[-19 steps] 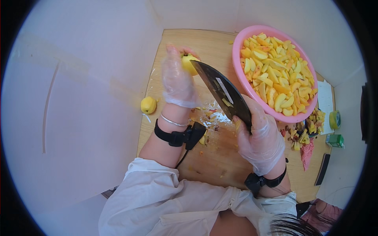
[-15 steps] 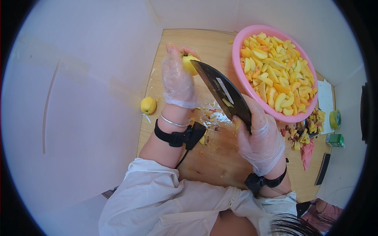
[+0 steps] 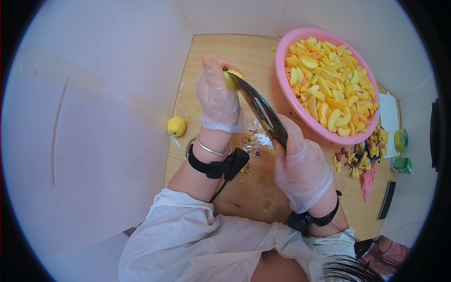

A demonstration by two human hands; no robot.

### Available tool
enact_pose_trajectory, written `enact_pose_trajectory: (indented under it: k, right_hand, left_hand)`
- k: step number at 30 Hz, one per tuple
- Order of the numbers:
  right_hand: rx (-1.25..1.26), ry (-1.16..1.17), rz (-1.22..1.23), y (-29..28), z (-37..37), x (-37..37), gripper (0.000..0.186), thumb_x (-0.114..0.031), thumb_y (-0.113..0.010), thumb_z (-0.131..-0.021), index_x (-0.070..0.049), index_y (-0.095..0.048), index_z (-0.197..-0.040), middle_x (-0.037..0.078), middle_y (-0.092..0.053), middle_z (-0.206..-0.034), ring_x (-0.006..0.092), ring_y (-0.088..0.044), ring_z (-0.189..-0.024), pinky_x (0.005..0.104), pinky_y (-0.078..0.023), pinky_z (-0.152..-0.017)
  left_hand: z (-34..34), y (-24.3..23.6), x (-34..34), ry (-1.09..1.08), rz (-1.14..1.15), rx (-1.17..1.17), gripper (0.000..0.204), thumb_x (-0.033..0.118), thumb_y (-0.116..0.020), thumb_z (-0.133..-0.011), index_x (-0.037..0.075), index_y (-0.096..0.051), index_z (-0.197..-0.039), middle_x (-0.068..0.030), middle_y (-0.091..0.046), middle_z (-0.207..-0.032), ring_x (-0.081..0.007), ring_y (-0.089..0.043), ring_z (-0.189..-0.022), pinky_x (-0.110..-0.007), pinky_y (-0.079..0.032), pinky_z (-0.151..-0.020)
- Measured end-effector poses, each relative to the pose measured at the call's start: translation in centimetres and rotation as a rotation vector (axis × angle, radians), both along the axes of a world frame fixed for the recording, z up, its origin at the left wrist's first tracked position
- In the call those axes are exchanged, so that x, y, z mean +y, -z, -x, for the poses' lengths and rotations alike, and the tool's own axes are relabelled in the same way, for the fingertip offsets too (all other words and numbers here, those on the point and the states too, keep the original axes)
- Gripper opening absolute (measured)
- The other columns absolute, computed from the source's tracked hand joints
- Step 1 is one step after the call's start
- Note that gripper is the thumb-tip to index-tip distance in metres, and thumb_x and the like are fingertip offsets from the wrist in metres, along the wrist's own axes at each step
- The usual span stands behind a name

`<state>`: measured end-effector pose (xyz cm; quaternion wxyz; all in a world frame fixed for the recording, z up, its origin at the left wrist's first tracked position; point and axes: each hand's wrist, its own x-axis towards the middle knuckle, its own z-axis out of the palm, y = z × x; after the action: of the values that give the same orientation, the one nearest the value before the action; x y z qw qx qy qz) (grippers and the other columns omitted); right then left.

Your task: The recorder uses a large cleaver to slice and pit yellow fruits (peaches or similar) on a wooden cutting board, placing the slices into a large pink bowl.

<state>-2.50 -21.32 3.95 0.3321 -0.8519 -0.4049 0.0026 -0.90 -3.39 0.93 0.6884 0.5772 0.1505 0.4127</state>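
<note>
In a clear plastic glove, my left hand [image 3: 219, 96] holds up a peeled yellow fruit [image 3: 233, 81] above the table. My right hand [image 3: 303, 167], also gloved, grips a broad dark knife [image 3: 259, 107] by its handle end. The knife's tip end meets the fruit; how deep the edge sits cannot be seen. Another peeled yellow fruit [image 3: 176, 126] rests on the table to the left of my left wrist. Scraps and a shiny wet patch [image 3: 256, 136] lie on the wood between my arms.
A pink basin [image 3: 282, 70] heaped with yellow fruit wedges [image 3: 329, 89] fills the far right. Near it lie a pile of trimmings [image 3: 361, 157], a pink cloth [image 3: 368, 181], a green box [image 3: 400, 165] and a roll of tape [image 3: 400, 140]. White walls border the table [image 3: 225, 47].
My right hand has moved slightly left and down, and the knife has turned so its blade looks narrower. My left hand with the fruit has shifted slightly right.
</note>
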Motion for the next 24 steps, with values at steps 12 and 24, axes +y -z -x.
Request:
enact_pose_trajectory:
  k: [12, 24]
  right_hand:
    - [-0.020, -0.008, -0.014, 0.5, -0.1, 0.1, 0.047, 0.004, -0.053, -0.077, -0.007, -0.046, -0.122, 0.017, -0.061, -0.079, 0.0360, -0.060, -0.061, 0.0450, -0.048, -0.057]
    - [-0.039, 0.006, 0.035, 0.8, -0.6, 0.2, 0.045, 0.004, -0.055, -0.078, -0.007, -0.046, -0.121, 0.019, -0.063, -0.082, 0.0383, -0.061, -0.066, 0.0468, -0.048, -0.060]
  left_hand:
    - [-0.3, 0.2, -0.6, -0.010, -0.021, 0.041, 0.061, 0.052, -0.031, -0.099, 0.004, -0.056, -0.070, -0.0038, -0.052, -0.063, -0.0112, -0.047, -0.061, -0.025, -0.037, -0.058]
    - [-0.5, -1.6, -1.1, 0.072, 0.457, 0.135, 0.054, 0.048, -0.035, -0.099, 0.004, -0.056, -0.076, -0.0079, -0.056, -0.066, -0.0148, -0.053, -0.063, -0.027, -0.043, -0.062]
